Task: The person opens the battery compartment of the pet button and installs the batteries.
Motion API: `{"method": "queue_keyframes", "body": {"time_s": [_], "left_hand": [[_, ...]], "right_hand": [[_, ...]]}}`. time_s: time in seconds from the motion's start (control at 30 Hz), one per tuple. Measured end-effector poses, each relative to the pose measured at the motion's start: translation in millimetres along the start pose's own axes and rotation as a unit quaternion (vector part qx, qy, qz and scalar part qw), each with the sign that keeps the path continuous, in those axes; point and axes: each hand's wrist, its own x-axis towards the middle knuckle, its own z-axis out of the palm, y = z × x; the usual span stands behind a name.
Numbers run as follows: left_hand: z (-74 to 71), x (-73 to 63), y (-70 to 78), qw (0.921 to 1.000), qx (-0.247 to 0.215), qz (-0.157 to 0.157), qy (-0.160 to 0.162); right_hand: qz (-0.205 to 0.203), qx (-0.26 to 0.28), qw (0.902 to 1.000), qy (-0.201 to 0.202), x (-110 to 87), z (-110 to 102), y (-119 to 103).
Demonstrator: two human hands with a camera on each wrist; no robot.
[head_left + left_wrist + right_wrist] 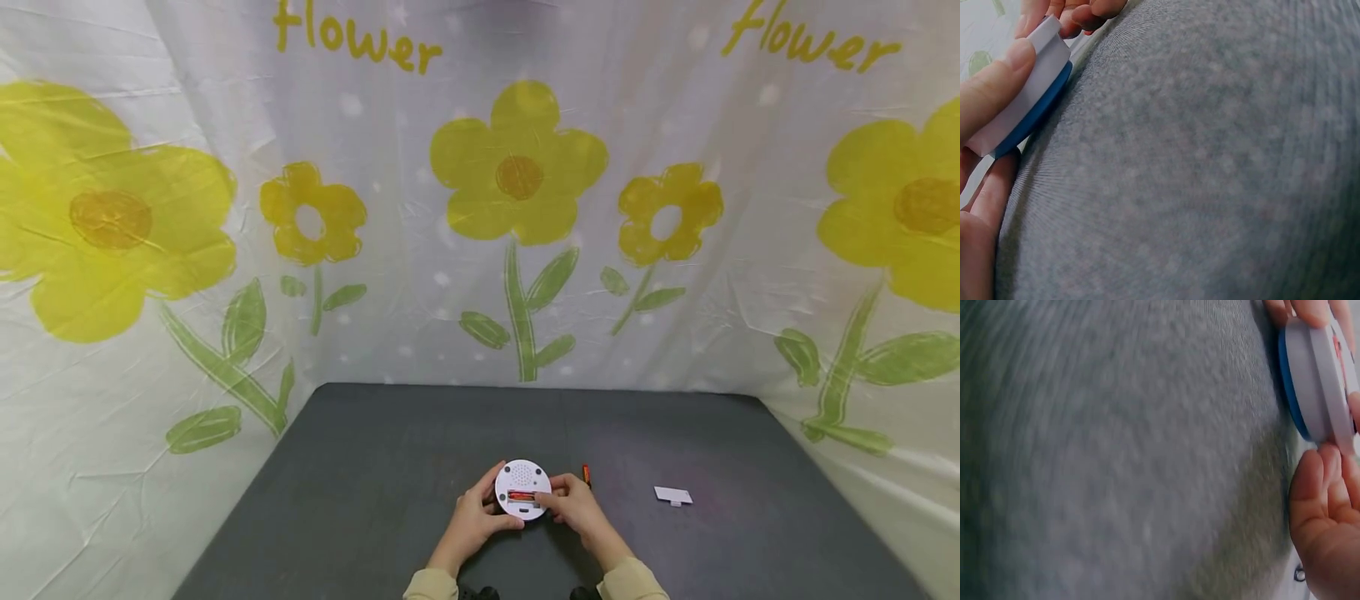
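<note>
A round white device [514, 473] with speaker holes and dark round feet faces up in the head view, its battery compartment uncovered. A blue layer [1038, 112] shows on its underside in the left wrist view. My left hand [474, 514] grips the device by its left edge, the thumb on the near rim. Inside the compartment lies a red battery [519, 496]. The right hand [577, 506] is at the device's right edge, its thumb on the battery's right end and its curled fingers [1307, 478] against the side. That thumb hides the battery's end.
A second red-and-black battery [587, 476] lies on the dark table [390, 442] just beyond the right hand. Farther right is a small white battery cover [673, 496] with a tab. A flower-printed curtain [405, 317] stands behind the table.
</note>
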Motion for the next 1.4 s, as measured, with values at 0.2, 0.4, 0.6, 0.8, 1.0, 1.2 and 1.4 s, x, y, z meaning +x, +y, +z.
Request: {"method": "queue_keyframes", "body": {"time_s": [0.2, 0.4, 0.6, 0.8, 1.0, 1.2, 1.4], "left_hand": [[0.3, -5.2, 14.5, 0.9999, -0.003, 0.014, 0.004], [0.4, -7.2, 19.6, 0.9996, -0.006, 0.025, 0.007], [-0.1, -7.3, 15.5, 0.9996, -0.007, 0.024, 0.009], [-0.3, -2.6, 1.4, 0.9999, 0.000, 0.007, 0.014], [0.3, -5.8, 14.4, 0.9999, -0.009, 0.011, 0.009], [1.5, -8.9, 27.8, 0.9998, 0.003, 0.015, 0.011], [2.1, -9.1, 27.9, 0.9999, 0.006, 0.008, 0.014]], "right_hand": [[-0.014, -0.001, 0.9992, -0.038, 0.2, -10.4, 2.7], [-0.024, 0.023, 0.9993, 0.021, 3.8, -26.0, 4.6], [-0.026, 0.008, 0.9945, 0.102, 6.8, -40.8, 6.4], [-0.034, -0.074, 0.9830, 0.165, 10.9, -50.9, 14.7], [-0.048, -0.182, 0.9676, 0.168, 12.0, -54.2, 22.2], [-0.056, -0.232, 0.9587, 0.156, 14.3, -53.3, 24.2], [-0.059, -0.247, 0.9536, 0.161, 17.0, -51.9, 26.0]]}}
